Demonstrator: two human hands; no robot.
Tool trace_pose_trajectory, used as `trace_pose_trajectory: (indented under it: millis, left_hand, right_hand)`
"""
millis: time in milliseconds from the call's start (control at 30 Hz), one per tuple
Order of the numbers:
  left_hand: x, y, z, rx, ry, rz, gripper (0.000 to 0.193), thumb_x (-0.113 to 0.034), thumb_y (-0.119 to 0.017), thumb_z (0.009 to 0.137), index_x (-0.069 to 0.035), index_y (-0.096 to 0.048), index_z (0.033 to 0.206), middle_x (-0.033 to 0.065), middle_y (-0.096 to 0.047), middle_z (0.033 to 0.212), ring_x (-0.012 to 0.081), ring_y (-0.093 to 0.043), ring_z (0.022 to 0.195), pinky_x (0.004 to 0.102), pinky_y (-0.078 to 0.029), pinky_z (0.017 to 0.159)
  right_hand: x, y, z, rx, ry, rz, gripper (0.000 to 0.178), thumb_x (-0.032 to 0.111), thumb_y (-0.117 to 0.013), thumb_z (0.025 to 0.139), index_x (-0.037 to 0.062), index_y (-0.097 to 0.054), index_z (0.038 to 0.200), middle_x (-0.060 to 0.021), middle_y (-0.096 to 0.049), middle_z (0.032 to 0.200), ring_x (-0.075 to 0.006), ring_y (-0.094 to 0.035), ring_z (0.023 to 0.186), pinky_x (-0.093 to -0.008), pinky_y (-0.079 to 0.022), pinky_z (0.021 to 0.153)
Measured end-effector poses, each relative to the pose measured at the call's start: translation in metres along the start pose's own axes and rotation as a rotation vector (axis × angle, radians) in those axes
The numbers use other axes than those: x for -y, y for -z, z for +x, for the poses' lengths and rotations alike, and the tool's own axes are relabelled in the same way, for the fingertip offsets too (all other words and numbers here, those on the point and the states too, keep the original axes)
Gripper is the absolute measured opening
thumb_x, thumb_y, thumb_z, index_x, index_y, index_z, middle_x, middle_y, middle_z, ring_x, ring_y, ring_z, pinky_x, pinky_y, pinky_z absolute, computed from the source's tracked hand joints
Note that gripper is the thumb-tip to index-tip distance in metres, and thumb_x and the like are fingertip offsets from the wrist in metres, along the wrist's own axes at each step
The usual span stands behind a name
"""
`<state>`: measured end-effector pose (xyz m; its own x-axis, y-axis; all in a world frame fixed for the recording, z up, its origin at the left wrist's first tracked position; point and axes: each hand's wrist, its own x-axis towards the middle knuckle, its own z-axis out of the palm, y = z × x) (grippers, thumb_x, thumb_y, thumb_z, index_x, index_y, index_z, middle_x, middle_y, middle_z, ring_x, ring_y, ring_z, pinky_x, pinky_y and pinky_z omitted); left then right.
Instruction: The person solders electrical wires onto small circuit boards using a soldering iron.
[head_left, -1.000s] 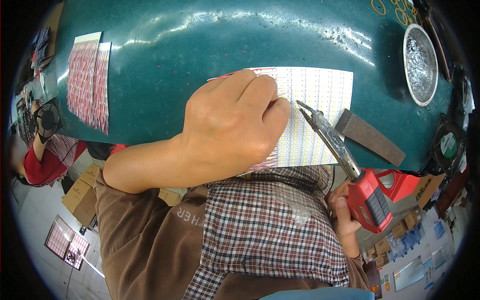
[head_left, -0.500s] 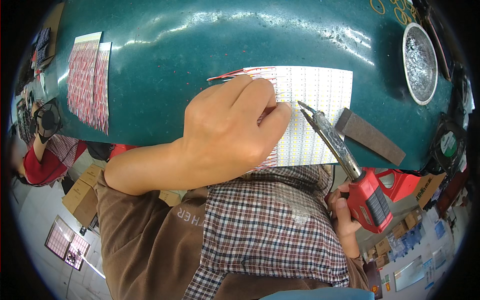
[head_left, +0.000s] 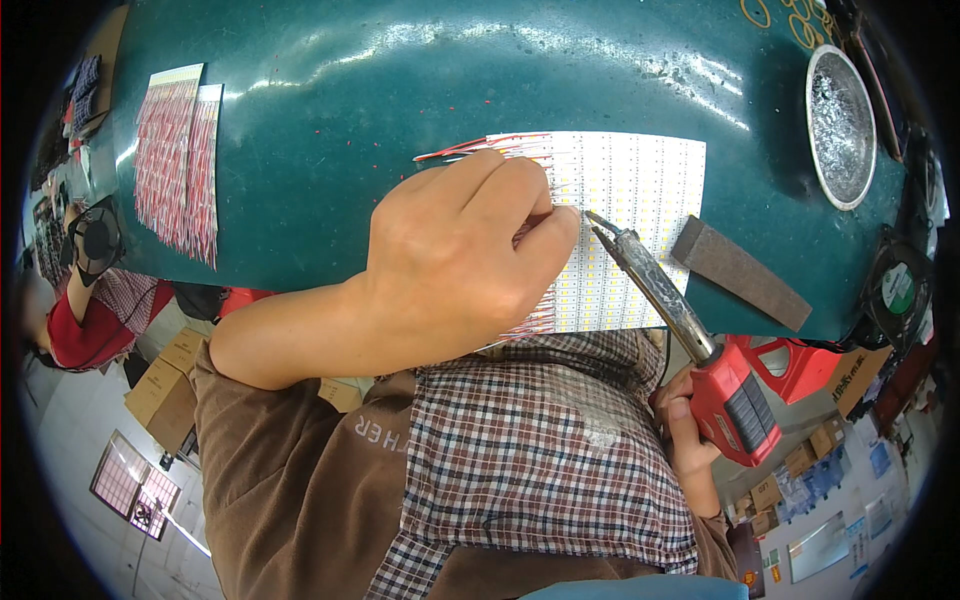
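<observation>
A white panel of LED strips (head_left: 650, 170) lies on the green table, with red and white wires (head_left: 470, 149) along its left edge. Over that edge is my left hand (head_left: 455, 245), thumb and forefinger pinched together. Red and white strands show in the hollow of its grip; the pinched ends are hidden. My right hand (head_left: 690, 435) is wrapped round the red and black handle of a soldering iron (head_left: 735, 405). The iron's two-pronged tip points up and left over the panel, right beside my left thumb.
A brown block (head_left: 740, 272) touches the panel's right side. Farther right are a round metal dish (head_left: 840, 130) and a small fan (head_left: 892, 285). Wired strips (head_left: 175, 150) lie at the far left. Beyond them, another person's red sleeve (head_left: 80, 330) shows. A red stand (head_left: 800, 370) is at the table's front.
The soldering iron has shifted slightly left and its tip has come closer to my left thumb. My left hand has hardly moved.
</observation>
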<state>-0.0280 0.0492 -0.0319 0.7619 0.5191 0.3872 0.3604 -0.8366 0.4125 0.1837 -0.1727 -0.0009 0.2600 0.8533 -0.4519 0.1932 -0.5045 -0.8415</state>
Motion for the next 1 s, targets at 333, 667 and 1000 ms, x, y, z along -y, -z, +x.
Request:
trace_pose_trajectory:
  millis: [333, 667, 1000]
  left_hand:
    - [-0.0009, -0.0014, -0.0013, -0.006, 0.009, 0.003, 0.03, 0.002, -0.067, 0.053, -0.004, -0.069, 0.083, 0.001, -0.049, 0.063, 0.0132, -0.048, 0.051, 0.0246, -0.036, 0.04]
    - [-0.0009, -0.0031, -0.001, -0.066, 0.002, -0.021, 0.03, 0.002, -0.069, 0.053, -0.003, -0.068, 0.083, 0.0016, -0.048, 0.062, 0.0135, -0.048, 0.05, 0.0247, -0.036, 0.04]
    - [-0.0024, -0.0046, -0.0022, -0.037, 0.007, 0.029, 0.03, 0.002, -0.068, 0.053, -0.004, -0.069, 0.083, 0.0013, -0.047, 0.061, 0.0133, -0.048, 0.05, 0.0249, -0.036, 0.04]
  right_hand:
    - [0.0025, 0.0004, 0.0008, 0.028, -0.026, 0.005, 0.014, 0.013, -0.057, 0.082, 0.0002, -0.052, 0.081, -0.0077, -0.051, 0.073, -0.012, -0.046, 0.061, -0.0241, -0.036, 0.054]
    - [0.0073, 0.0001, 0.0036, -0.031, -0.001, -0.009, 0.004, 0.003, -0.06, 0.075, 0.0001, -0.061, 0.078, -0.0084, -0.059, 0.069, -0.0194, -0.057, 0.061, -0.0299, -0.046, 0.058]
    - [0.0064, -0.0019, 0.0027, 0.013, -0.026, 0.025, 0.013, 0.011, -0.057, 0.081, -0.0005, -0.052, 0.081, -0.0088, -0.052, 0.075, -0.0139, -0.047, 0.065, -0.0247, -0.037, 0.059]
